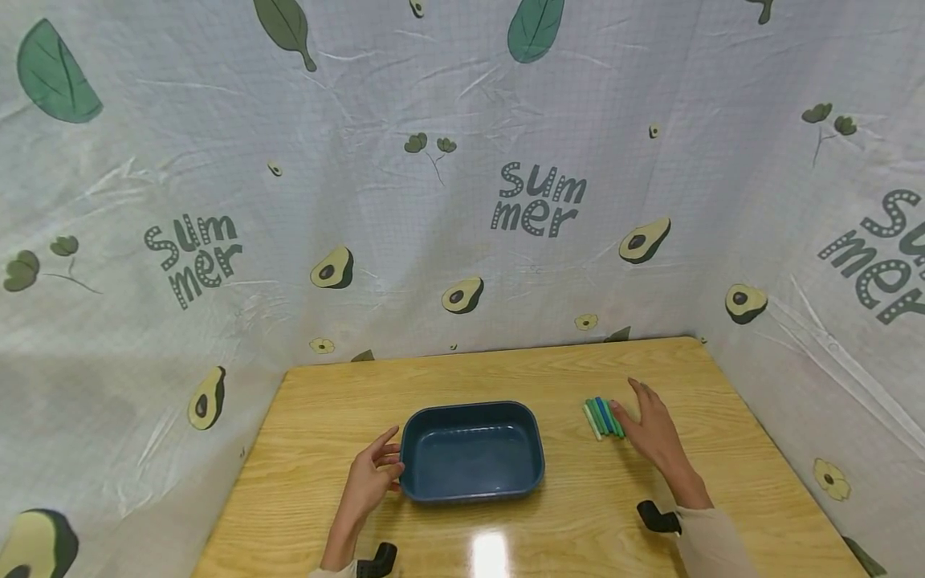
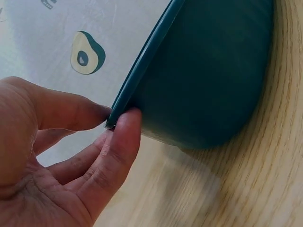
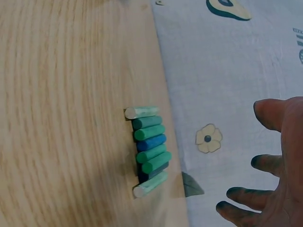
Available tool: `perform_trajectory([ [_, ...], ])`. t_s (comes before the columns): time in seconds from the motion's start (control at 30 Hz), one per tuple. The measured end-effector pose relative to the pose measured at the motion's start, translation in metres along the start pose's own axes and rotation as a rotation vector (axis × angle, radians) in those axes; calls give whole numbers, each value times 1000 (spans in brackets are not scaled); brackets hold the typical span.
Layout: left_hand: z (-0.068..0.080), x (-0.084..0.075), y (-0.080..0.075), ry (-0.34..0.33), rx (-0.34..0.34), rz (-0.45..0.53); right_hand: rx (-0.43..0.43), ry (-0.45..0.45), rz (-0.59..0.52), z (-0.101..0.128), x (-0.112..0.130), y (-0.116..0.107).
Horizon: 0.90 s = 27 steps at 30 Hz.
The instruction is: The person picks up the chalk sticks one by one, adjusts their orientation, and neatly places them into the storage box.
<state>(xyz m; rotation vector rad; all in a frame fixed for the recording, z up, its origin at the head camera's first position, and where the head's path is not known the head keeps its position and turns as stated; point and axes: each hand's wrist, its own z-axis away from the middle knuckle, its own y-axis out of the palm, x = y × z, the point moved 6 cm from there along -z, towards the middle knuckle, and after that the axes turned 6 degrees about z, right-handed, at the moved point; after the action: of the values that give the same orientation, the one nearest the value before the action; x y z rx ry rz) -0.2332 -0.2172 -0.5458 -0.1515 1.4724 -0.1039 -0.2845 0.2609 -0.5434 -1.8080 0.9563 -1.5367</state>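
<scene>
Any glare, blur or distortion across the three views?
Head: wide-angle bending, glare patch on the table near the front edge. Left wrist: left hand and tub sharp, tabletop soft. Right wrist: chalks slightly blurred, right hand dark in shadow.

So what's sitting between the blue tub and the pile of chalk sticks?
Nothing: in the head view only bare wooden table lies between the blue tub and the chalk sticks.

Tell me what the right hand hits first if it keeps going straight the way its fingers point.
Probably the row of chalk sticks: the right hand is open, fingers spread toward them. Whether it already touches them is unclear.
</scene>
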Motion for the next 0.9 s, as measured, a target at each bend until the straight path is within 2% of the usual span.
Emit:
perform_trajectory([
  [0.63,-7,7,7,-31,-25,79,-66,190,-192,6,-23,10],
  [0.9,-14,8,13,-14,-33,96,-101,288,-232,12,-31,15],
])
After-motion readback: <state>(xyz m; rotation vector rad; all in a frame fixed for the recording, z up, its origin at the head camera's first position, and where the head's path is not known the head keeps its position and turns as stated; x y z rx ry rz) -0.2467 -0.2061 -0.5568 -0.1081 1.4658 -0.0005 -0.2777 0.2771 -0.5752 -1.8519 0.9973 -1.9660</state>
